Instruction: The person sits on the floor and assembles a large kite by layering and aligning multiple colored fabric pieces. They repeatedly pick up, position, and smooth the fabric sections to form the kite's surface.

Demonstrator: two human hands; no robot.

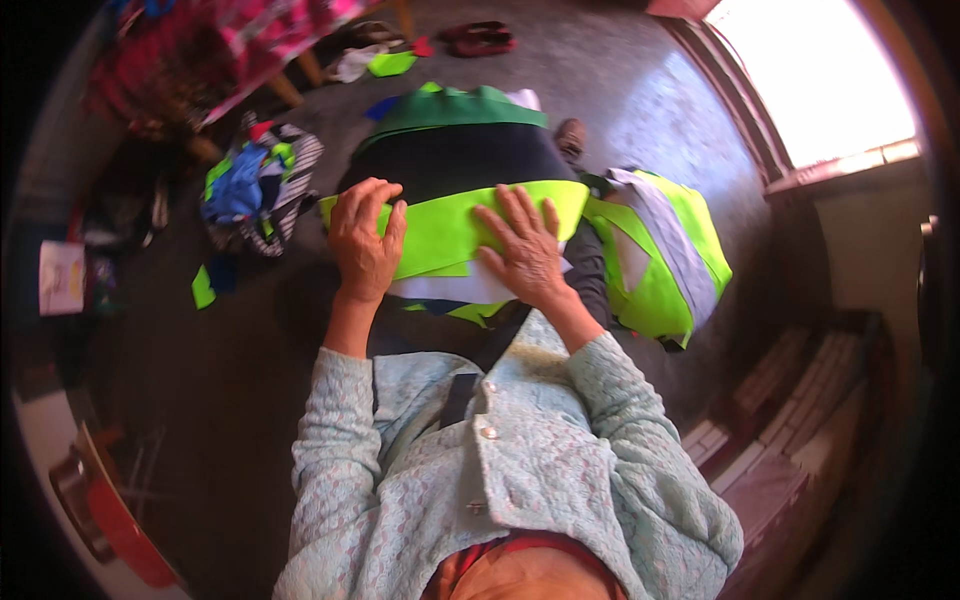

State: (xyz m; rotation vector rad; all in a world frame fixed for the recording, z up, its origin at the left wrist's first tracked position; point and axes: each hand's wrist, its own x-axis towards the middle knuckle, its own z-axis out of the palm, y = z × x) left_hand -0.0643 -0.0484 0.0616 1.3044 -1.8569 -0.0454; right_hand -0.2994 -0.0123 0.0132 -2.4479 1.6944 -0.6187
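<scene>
A neon yellow-green fabric piece (pixel 442 230) lies across a stack of cloth in front of my body. My left hand (pixel 367 232) rests over its left end, fingers slightly bent and the thumb apart. On the right half, my right hand (pixel 523 244) lies flat with its fingers spread. Beyond the neon piece, black fabric (pixel 465 154) and then green fabric (pixel 480 111) show in the stack. White fabric (pixel 450 289) sticks out below the neon piece, on the side nearest me. My hands hide parts of the neon cloth.
A bundle of neon fabric with a grey band (pixel 675 255) sits at the right. Mixed cloth scraps (pixel 255 187) are heaped on the floor at the left. Farther off are a neon scrap (pixel 391 64) and dark red shoes (pixel 480 37). A bright opening (pixel 817 82) is at upper right.
</scene>
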